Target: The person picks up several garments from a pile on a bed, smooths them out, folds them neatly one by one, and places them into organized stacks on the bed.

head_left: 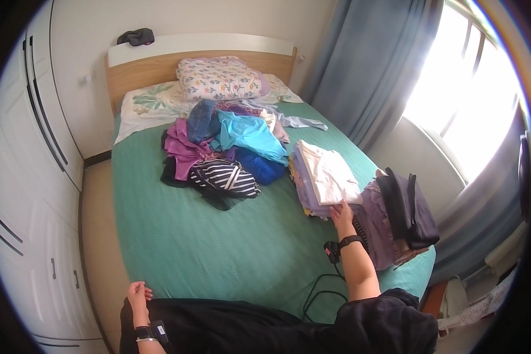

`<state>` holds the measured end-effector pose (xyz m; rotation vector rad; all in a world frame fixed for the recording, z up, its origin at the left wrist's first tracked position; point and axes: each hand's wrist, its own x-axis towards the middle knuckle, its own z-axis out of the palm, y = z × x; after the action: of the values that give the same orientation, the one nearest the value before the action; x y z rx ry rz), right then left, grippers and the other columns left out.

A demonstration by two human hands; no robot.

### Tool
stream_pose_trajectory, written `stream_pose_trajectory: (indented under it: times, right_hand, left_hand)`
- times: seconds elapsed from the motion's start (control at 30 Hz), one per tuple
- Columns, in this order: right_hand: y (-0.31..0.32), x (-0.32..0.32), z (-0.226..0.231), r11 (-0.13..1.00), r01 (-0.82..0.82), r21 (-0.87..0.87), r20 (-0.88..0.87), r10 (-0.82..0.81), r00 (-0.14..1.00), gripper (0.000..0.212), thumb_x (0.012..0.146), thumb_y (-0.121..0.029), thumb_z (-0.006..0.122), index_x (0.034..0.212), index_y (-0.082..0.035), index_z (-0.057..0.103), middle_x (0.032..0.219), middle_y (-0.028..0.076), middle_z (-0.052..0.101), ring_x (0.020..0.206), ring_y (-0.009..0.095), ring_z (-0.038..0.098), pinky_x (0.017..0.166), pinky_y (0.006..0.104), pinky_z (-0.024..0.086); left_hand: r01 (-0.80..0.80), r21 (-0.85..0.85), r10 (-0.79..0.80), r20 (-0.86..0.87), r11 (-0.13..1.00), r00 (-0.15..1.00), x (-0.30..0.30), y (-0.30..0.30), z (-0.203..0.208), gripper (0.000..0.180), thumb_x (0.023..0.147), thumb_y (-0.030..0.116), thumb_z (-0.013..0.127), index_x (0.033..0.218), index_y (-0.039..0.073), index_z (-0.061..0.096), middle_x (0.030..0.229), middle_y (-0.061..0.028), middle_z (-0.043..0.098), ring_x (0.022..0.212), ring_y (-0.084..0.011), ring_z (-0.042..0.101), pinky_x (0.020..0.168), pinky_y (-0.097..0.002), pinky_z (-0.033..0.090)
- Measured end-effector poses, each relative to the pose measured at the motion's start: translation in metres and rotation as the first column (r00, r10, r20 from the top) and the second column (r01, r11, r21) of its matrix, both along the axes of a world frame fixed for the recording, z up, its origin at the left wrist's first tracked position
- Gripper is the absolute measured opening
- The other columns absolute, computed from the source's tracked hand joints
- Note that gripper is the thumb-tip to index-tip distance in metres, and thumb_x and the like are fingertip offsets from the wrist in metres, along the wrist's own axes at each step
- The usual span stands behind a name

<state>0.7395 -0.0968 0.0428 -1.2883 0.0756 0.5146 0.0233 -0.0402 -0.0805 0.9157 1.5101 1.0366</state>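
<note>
- The left hand (138,293), fingers loosely curled and holding nothing, rests at the bed's near edge on a black garment (230,324).
- The right hand (342,213), fingers flat and apart, presses the near end of a folded stack (324,177) by the bed's right edge.
- A dark folded pile (407,209) sits at the near right corner.
- Loose clothes (224,153) heap mid-bed on the green sheet (177,236).
- Pillows (218,78) lie against the wooden headboard (141,69).
- White wardrobes (35,194) stand left; grey curtains (371,65) and a bright window (460,88) stand right.

White wardrobe (35,194), floral pillows (218,78) and blue curtains (371,65) surround the bed.
</note>
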Motion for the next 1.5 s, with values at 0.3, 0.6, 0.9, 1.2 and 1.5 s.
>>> stream_pose_trajectory:
  times: [0.3,0.6,0.9,1.2,1.5]
  right_hand:
    - [0.036,0.01,0.05,0.861,0.308,-0.405,0.882,0.278,0.38,0.024,0.084,-0.021,0.057,0.098,-0.002,0.063,0.095,0.015,0.064,0.091,0.029,0.06,0.081,0.0375,0.045]
    - [0.065,0.048,-0.001,0.176,0.254,-0.951,0.228,0.954,0.193,0.078,0.09,-0.052,0.039,0.146,-0.005,0.012,0.149,0.025,0.015,0.14,0.039,0.005,0.113,0.0489,0.006]
    - [0.102,-0.027,0.048,0.752,0.173,-0.636,0.765,0.644,0.008,0.041,0.076,-0.011,0.062,0.116,-0.008,0.057,0.134,0.021,0.045,0.129,0.036,0.036,0.106,0.041,0.032]
    - [0.211,-0.129,0.009,0.622,-0.221,-0.751,0.616,0.781,0.104,0.028,0.068,-0.01,0.07,0.096,-0.01,0.069,0.083,0.008,0.069,0.077,0.02,0.066,0.074,0.0317,0.052]
    - [0.27,-0.099,-0.006,0.579,0.08,-0.811,0.575,0.767,0.285,0.034,0.068,-0.016,0.065,0.101,-0.01,0.068,0.137,0.02,0.04,0.126,0.032,0.04,0.105,0.0364,0.034]
  left_hand:
    - [-0.027,-0.012,0.027,-0.013,1.0,1.0,-0.002,-0.007,-0.001,0.012,0.093,0.01,0.045,0.097,0.004,0.055,0.069,-0.0076,0.06,0.051,-0.0125,0.054,0.044,-0.023,0.041]
    - [-0.023,0.022,0.022,0.023,0.999,0.999,-0.008,-0.007,0.007,0.012,0.092,0.009,0.048,0.096,0.002,0.057,0.069,-0.008,0.06,0.051,-0.0126,0.054,0.045,-0.0227,0.041]
    - [-0.049,-0.024,0.049,-0.018,0.999,0.999,-0.008,-0.005,0.02,0.011,0.091,0.007,0.048,0.094,0.002,0.058,0.068,-0.0087,0.061,0.05,-0.0128,0.054,0.043,-0.0234,0.04]
    - [-0.049,-0.003,0.049,-0.013,0.999,0.999,-0.003,-0.001,0.027,0.011,0.091,0.006,0.048,0.092,0.002,0.057,0.066,-0.0085,0.06,0.049,-0.013,0.054,0.042,-0.0228,0.041]
    - [-0.1,-0.024,0.099,-0.047,0.995,0.994,-0.008,0.0,0.037,0.011,0.091,0.007,0.047,0.09,0.002,0.057,0.061,-0.0082,0.059,0.043,-0.0132,0.052,0.039,-0.0237,0.038]
